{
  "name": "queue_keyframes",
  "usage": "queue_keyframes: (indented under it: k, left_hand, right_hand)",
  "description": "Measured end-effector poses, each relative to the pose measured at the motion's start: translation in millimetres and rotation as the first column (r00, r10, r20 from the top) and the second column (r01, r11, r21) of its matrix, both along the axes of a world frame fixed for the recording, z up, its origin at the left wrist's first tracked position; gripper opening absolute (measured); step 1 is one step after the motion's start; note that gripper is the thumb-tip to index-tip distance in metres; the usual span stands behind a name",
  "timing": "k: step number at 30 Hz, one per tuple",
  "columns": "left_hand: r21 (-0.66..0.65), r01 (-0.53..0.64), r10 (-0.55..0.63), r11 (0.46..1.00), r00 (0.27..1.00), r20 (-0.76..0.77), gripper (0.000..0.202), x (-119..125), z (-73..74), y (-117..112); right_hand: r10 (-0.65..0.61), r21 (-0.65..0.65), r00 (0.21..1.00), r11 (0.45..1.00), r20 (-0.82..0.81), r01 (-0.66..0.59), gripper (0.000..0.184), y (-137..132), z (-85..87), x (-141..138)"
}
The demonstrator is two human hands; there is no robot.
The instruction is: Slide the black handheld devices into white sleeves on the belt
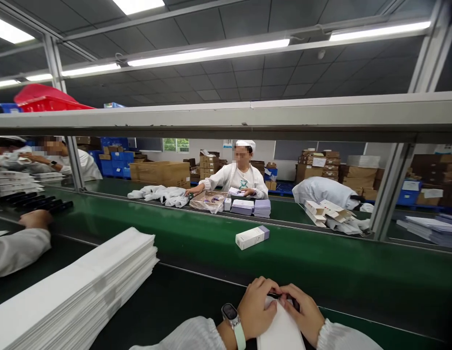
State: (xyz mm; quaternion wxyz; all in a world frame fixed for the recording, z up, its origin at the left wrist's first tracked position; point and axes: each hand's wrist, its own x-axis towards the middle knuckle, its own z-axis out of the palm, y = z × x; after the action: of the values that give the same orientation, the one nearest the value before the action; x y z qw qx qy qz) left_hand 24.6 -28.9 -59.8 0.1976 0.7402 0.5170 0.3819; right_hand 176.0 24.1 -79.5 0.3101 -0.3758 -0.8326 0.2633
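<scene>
Both hands worked at 6 o'clock on the counter. Left hand and right hand had fingers pinched narrow on a white sleeve w/ a dark item at its top edge. Best approach: keep sleeve flat, thumbs aligned.

Dark work surface in foreground, green conveyor belt running across behind it. Tall stack of white flat sheets lies on dark surface at left. Single white carton with purple end lies on belt, alone. Far bench beyond belt carries crumpled white bags, purple-white box stacks, unfolded cartons.
</scene>
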Motion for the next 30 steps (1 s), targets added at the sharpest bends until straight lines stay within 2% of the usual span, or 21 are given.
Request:
queue_keyframes:
  k: [9, 12, 17, 24, 30]
  left_hand:
    - [-0.051, -0.070, 0.073, 0.996, 0.995, 0.067, 0.017, -3, -12.0, 9]
    - [-0.059, -0.064, 0.068, 0.996, 0.994, 0.081, 0.016, -3, -11.8, 10]
    - [-0.074, -0.062, 0.070, 0.995, 0.993, 0.100, 0.005, -4, -7.6, 11]
    - [-0.069, -0.032, 0.045, 0.997, 0.980, 0.193, 0.016, -6, -6.8, 12]
    - [-0.104, 0.026, 0.007, 0.994, 0.950, 0.311, 0.027, -8, -5.5, 16]
  right_hand:
    - [-0.126, -0.053, 0.978, 0.992, -0.164, 0.119, 0.028, 10, -21.9, 5]
    - [-0.128, -0.036, 0.972, 0.992, -0.198, 0.123, 0.029, 7, -18.8, 4]
    - [-0.061, -0.028, 0.991, 0.998, -0.116, 0.058, 0.028, 1, -3.4, 4]
    - [-0.085, -0.098, 0.983, 0.993, -0.166, 0.069, 0.026, 0, -1.1, 2]
    - [-0.001, -0.072, 0.980, 0.997, -0.197, -0.013, 0.025, -1, 2.0, -1]
